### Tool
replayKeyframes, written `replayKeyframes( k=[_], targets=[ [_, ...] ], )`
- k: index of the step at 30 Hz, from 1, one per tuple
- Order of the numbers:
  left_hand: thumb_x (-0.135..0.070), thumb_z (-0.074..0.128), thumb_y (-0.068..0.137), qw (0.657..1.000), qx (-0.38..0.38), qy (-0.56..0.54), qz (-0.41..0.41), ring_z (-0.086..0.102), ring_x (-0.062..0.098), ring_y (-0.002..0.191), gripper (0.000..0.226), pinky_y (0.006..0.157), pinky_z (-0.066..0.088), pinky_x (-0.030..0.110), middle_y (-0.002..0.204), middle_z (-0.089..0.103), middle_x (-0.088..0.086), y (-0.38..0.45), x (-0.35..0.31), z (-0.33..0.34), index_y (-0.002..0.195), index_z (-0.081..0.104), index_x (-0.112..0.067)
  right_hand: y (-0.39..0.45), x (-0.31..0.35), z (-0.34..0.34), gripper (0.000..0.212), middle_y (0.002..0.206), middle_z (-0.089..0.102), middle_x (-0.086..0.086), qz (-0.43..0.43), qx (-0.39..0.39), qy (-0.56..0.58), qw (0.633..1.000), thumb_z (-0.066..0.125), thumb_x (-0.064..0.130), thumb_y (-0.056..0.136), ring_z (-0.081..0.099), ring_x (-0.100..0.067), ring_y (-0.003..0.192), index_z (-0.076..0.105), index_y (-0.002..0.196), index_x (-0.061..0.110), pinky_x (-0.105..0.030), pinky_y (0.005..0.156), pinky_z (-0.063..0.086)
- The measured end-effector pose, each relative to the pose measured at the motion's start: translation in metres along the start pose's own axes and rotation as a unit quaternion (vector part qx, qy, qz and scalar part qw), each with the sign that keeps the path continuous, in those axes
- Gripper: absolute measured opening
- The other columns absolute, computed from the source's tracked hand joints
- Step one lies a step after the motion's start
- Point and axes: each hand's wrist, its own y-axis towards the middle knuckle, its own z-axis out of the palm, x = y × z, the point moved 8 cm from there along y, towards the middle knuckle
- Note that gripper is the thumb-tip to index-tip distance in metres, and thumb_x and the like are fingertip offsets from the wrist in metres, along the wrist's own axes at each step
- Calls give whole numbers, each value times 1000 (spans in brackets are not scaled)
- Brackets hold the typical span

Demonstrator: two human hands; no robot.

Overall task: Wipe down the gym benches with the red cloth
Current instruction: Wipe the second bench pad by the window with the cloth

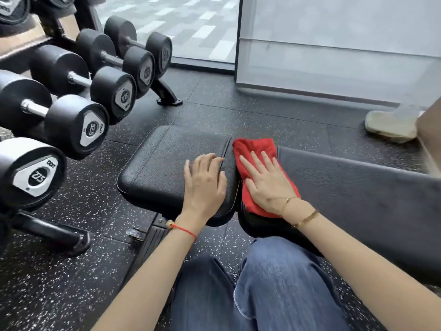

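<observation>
We find the red cloth (256, 163) lying across the near end of the long pad (358, 187), at the gap between that pad and the seat pad (162, 168) of the counter. Our right hand (267, 180) lies flat on the cloth, fingers straight and spread, pressing it down rather than gripping it. Our left hand (205, 180) rests on the seat pad just beside the gap, fingers loosely bent over the seam, holding nothing.

Risks noted:

1. Cloth slip. With a flat palm and no pinch, the hand may slide over the cloth on a stroke and leave it bunched. The cloth already looks folded and rumpled at its far edge.

2. Cloth into the gap. The left edge of the cloth hangs at the split between the pads. A stroke toward the seat pad could push cloth down into it, where it may catch on the frame below; we cannot see that part.

3. Missed areas. The cloth covers only a narrow strip. The pad edges and the long pad's far reach appear untouched, in our judgement, and could be skipped.

4. Surroundings. The dumbbells (78, 125) on their rack stand near the seat pad's left side; a wide sweep could bring the left elbow against them.
</observation>
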Motion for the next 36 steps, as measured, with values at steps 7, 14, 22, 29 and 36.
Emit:
replayKeyframes(
  k=[7, 14, 22, 29, 36],
  targets=[
    [-32, 42, 97, 999, 32, 38, 1, 40, 22, 137, 40, 120, 21, 50, 143, 48, 0, 4, -18, 22, 134, 52, -21, 10, -30, -2, 58, 162, 8, -2, 33, -8, 7, 999, 30, 32, 99, 4, -25, 150, 9, 154, 31, -43, 122, 1],
    [-32, 44, 95, 999, 21, 45, 7, 42, 21, 135, 40, 119, 22, 49, 142, 49, 0, 2, -17, 20, 132, 54, -21, 23, -36, -5, 58, 162, 10, -5, 52, -14, 19, 998, 32, 31, 99, 3, -26, 150, 13, 154, 28, -44, 121, -1],
    [-32, 45, 94, 999, 26, 39, 13, 42, 24, 135, 42, 119, 23, 51, 143, 49, 2, 1, -17, 21, 133, 54, -19, -85, -83, -6, 60, 162, 9, 0, 90, -30, 1, 995, 34, 32, 100, 5, -22, 150, 8, 154, 29, -40, 122, 4],
    [-32, 47, 94, 999, 16, 34, 13, 43, 24, 133, 41, 118, 25, 51, 141, 51, 2, 1, -17, 17, 132, 55, -20, -31, -105, -12, 57, 162, 7, -6, 162, -22, 6, 987, 30, 32, 101, 4, -25, 150, 10, 154, 28, -45, 121, 0],
    [-31, 48, 96, 999, 25, 27, 7, 40, 26, 136, 39, 120, 21, 50, 143, 50, 4, 1, -19, 19, 133, 54, -18, -29, -101, -11, 57, 162, 8, -7, 145, -34, 14, 989, 29, 32, 100, 4, -24, 150, 11, 154, 26, -44, 122, -1]
  ],
)
